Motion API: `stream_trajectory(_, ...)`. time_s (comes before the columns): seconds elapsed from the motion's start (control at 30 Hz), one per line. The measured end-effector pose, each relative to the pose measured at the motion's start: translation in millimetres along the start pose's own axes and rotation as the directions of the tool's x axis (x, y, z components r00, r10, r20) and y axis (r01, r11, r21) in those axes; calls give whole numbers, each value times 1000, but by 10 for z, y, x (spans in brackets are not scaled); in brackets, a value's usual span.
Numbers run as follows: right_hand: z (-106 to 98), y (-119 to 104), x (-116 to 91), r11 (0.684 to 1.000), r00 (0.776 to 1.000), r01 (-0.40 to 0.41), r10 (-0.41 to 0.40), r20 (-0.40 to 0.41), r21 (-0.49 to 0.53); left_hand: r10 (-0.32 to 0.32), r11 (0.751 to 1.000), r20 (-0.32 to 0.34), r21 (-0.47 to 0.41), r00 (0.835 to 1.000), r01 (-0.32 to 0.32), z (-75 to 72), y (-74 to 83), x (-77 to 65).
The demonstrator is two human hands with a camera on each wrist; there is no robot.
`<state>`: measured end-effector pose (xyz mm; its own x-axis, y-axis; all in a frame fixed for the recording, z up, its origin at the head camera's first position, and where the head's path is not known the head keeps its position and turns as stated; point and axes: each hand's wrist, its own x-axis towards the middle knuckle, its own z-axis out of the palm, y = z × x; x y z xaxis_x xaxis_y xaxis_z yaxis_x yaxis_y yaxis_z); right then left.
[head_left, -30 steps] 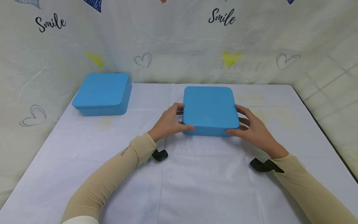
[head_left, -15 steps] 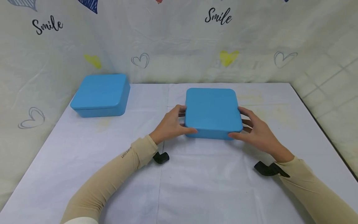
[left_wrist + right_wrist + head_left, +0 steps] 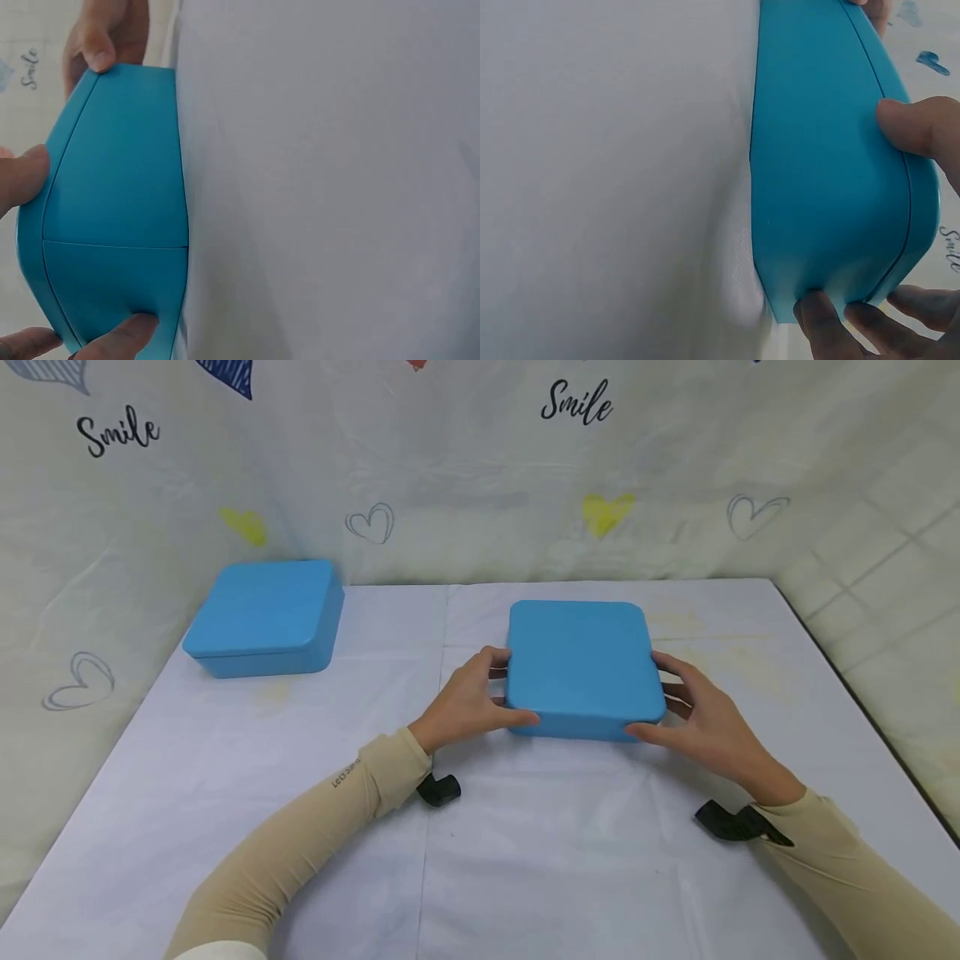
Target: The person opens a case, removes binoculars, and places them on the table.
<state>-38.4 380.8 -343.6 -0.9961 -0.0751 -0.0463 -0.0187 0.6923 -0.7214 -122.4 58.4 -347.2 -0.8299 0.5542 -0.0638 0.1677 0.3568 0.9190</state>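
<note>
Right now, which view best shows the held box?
Head: held box wholly in frame, full top and most of the front visible. Left wrist shows front and left end, right wrist front and right end; both crop it.

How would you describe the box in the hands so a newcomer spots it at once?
On the white-covered table, look just right of the middle in the head view. There is a shallow blue box with rounded corners. Its lookalike stands untouched at the table's far left corner; this one is gripped by the left hand and right hand, one at each side.
</note>
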Motion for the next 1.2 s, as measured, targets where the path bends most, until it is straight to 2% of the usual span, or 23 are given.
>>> stream_trajectory(0.33, -75, 55, -82, 1000, 1000, -9, 9, -18, -16, 20, 1000, 20, -3, 1000, -20, 73, 46, -19)
stream_trajectory(0.73, -158, 193, -190, 1000, 1000, 23, -23, -7, -12, 3, 999, 48, -38, 999, -1, 209, 66, -13)
stream_trajectory(1.2, -247, 319, -316, 999, 1000, 26, -26, -4, -25, 9, 1000, 85, -27, 996, -6, 345, 145, -112)
